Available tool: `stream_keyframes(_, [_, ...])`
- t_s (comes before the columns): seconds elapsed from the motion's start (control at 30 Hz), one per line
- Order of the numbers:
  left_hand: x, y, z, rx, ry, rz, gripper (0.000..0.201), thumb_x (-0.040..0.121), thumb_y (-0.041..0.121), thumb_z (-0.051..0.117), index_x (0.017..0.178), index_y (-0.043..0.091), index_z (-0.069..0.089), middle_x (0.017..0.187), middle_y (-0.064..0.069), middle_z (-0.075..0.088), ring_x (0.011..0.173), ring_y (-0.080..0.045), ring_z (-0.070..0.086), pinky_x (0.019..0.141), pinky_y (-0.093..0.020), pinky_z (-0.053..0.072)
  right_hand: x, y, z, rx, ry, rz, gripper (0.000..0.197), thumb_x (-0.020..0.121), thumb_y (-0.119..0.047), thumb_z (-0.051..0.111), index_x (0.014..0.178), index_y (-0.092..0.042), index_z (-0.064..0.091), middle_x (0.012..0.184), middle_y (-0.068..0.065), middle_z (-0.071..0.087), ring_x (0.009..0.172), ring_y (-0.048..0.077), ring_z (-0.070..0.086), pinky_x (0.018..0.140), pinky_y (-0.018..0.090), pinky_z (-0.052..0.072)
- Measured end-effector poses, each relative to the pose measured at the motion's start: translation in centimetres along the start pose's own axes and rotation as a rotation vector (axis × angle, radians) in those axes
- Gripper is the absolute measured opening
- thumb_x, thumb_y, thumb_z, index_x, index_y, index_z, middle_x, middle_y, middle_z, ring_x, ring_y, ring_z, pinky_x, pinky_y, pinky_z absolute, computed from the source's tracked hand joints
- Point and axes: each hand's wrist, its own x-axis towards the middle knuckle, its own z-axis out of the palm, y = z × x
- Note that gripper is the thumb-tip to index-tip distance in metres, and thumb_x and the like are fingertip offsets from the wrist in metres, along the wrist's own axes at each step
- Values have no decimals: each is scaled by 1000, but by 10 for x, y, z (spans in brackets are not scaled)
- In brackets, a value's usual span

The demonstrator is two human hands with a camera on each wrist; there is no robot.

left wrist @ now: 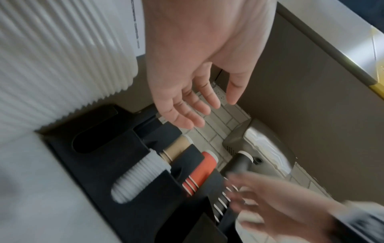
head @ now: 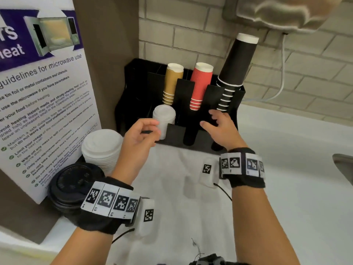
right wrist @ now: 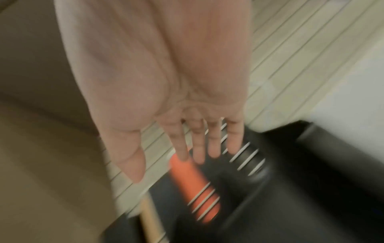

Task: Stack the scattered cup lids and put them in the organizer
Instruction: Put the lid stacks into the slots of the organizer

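Observation:
A black organizer stands against the brick wall. A short stack of white lids sits in its front left slot, also seen in the left wrist view as a ribbed white lid stack. My left hand hovers just left of that stack with relaxed fingers, holding nothing; its palm is empty. My right hand reaches over the organizer's front middle, fingers spread and empty. A taller stack of white lids and a stack of black lids stand on the counter at the left.
Stacks of tan cups, red cups and black cups fill the organizer's rear slots. A microwave notice board leans at the left. The white counter extends right to a sink edge. A dispenser hangs above.

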Motion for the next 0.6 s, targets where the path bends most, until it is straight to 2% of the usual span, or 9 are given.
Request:
stream_keyframes(0.07, [-2, -6, 8, 1, -49, -31, 23, 93, 7, 58, 97, 29, 64, 82, 16, 63, 80, -6, 62, 71, -18, 51, -23, 34, -23, 17, 5, 152, 50, 91, -32, 61, 137, -15, 48, 135, 13, 48, 122, 25, 49, 96, 30, 39])
stream_keyframes(0.13, [-5, -11, 15, 6, -95, -60, 21, 94, 9, 58, 97, 29, 64, 84, 13, 63, 80, -7, 63, 71, -19, 50, -45, 65, -38, 12, -12, 291, 49, 90, -35, 62, 134, -18, 50, 134, 10, 51, 117, 24, 52, 92, 32, 42])
stream_keyframes(0.2, [-7, -15, 22, -1, -128, -91, 20, 94, 9, 58, 97, 28, 64, 82, 14, 63, 79, -7, 63, 71, -19, 50, -63, 87, -46, -3, -61, 422, 58, 85, -40, 68, 137, -22, 47, 137, 9, 49, 118, 25, 52, 92, 34, 43])
stream_keyframes(0.27, [-10, -17, 29, -5, -151, -120, 18, 93, 9, 58, 98, 25, 65, 80, 14, 63, 78, -8, 63, 71, -19, 50, -74, 101, -47, -66, -153, 508, 78, 78, -44, 75, 144, -27, 37, 142, 8, 42, 125, 27, 47, 97, 37, 43])
stream_keyframes(0.33, [-13, -19, 34, -6, -171, -140, 17, 93, 9, 59, 100, 22, 65, 83, 11, 61, 79, -10, 63, 72, -21, 51, -80, 107, -43, -154, -246, 542, 94, 71, -44, 81, 147, -32, 28, 145, 7, 37, 132, 29, 39, 102, 42, 41])
stream_keyframes(0.4, [-15, -18, 38, -1, -190, -151, 16, 93, 10, 59, 103, 21, 65, 86, 8, 61, 79, -10, 63, 74, -22, 51, -81, 110, -37, -209, -284, 546, 100, 66, -40, 84, 147, -33, 27, 145, 6, 36, 134, 28, 36, 105, 45, 39])
stream_keyframes(0.47, [-16, -18, 40, 2, -198, -161, 16, 94, 10, 58, 104, 20, 64, 89, 6, 61, 79, -10, 63, 74, -21, 51, -80, 113, -32, -225, -280, 533, 98, 66, -36, 85, 146, -30, 29, 143, 6, 39, 133, 28, 37, 105, 43, 39])
stream_keyframes(0.6, [-16, -18, 39, 5, -197, -167, 16, 94, 11, 58, 102, 22, 64, 91, 5, 61, 80, -10, 63, 75, -22, 50, -79, 115, -30, -202, -256, 516, 89, 68, -29, 84, 143, -26, 35, 137, 9, 44, 124, 28, 45, 93, 35, 42])
